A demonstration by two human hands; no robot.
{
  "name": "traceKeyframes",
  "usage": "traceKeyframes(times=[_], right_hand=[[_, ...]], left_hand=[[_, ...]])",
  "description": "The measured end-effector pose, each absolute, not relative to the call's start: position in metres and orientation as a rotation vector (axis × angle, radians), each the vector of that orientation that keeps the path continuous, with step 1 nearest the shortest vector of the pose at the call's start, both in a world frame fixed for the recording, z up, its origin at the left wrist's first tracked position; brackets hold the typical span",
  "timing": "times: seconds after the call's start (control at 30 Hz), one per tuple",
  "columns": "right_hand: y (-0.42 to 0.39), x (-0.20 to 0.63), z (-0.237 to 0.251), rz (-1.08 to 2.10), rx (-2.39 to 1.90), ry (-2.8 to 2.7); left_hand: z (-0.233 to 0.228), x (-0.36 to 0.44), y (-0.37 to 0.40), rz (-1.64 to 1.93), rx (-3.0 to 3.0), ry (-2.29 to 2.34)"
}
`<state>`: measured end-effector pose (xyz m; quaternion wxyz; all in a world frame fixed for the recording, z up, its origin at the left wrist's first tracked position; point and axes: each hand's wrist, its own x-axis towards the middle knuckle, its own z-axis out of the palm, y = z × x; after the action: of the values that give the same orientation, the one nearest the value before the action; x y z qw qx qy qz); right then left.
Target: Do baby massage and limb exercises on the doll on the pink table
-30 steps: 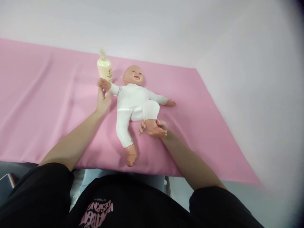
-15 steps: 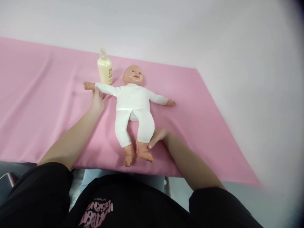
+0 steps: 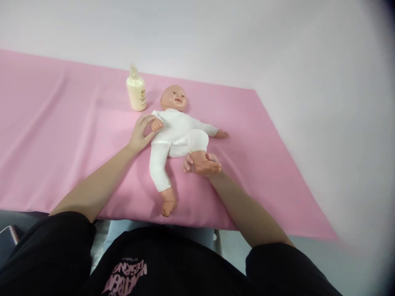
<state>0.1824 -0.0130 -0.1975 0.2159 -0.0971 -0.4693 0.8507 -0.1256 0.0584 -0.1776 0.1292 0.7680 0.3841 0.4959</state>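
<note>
Doll [image 3: 175,131] lies face-up on pink sheet [image 3: 61,135], left hand [image 3: 140,133] gripping its folded wrist, right hand [image 3: 200,164] apparently clasping its bent-up foot; other limbs flat, bottle [image 3: 136,91] untouched.

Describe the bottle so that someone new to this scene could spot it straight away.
Find the pink sheet covering the table, then the baby doll in white lying on it. The bottle stands upright just beyond the doll's head, towards the person's left: small, cream-coloured, narrow-topped, and touched by neither hand.
</note>
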Motion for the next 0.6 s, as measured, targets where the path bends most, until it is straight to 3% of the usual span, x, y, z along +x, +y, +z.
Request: traceKeyframes(times=[0.13, 0.3, 0.6], right_hand=[[-0.017, 0.176, -0.179, 2.319, -0.447, -0.888], [-0.019, 0.171, -0.168, 2.297, -0.635, -0.748], [-0.02, 0.177, -0.178, 2.323, -0.359, -1.058]], left_hand=[[-0.173, -0.123, 0.055, 1.226, 2.528, 1.103], [-0.172, -0.121, 0.054, 1.219, 2.535, 1.128], [-0.187, -0.135, 0.075, 1.761, 1.711, 1.231]])
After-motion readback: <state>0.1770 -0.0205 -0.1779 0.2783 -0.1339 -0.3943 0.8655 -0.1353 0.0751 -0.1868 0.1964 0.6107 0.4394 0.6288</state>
